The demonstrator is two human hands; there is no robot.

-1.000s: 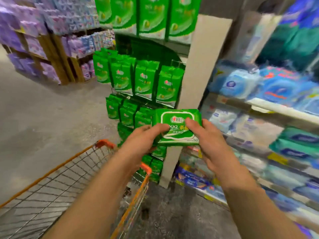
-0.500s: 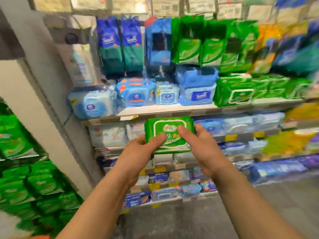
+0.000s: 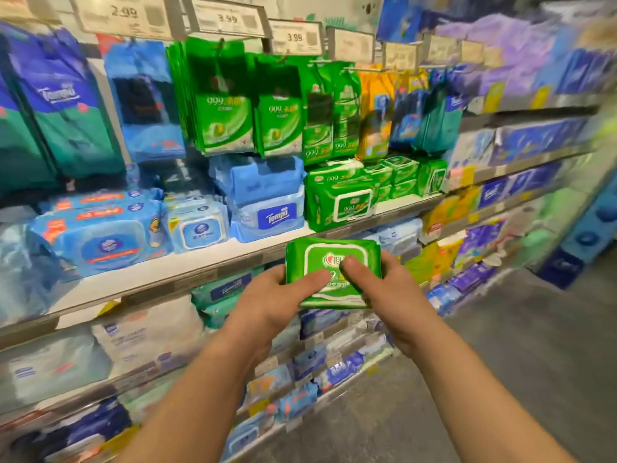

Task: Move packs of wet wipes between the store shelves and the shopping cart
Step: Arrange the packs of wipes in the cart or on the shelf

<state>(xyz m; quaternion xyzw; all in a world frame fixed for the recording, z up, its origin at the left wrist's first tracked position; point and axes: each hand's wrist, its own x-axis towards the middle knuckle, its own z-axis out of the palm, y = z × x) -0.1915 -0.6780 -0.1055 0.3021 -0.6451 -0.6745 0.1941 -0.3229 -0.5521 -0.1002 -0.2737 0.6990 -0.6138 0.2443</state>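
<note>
In front of the white shelf edge [image 3: 207,262], at centre frame, both thumbs lie on the front face of a green pack of wet wipes [image 3: 334,272], with the remaining fingers curled behind it. The left hand [image 3: 267,302] grips the pack's left end; the right hand [image 3: 390,295] grips its right end. The pack is held face-up in the air, just below the shelf level and clear of it. Directly beyond it, on the shelf, stands a matching green pack [image 3: 340,198] with smaller green packs to its right. To the left on the same shelf sit blue Tempo packs [image 3: 267,198] and light-blue lidded packs [image 3: 100,235]. Above, green sachets [image 3: 223,98] hang from hooks under price tags [image 3: 227,18]. Lower shelves hold blurred blue and white packs; grey floor [image 3: 500,379] lies at near right
</note>
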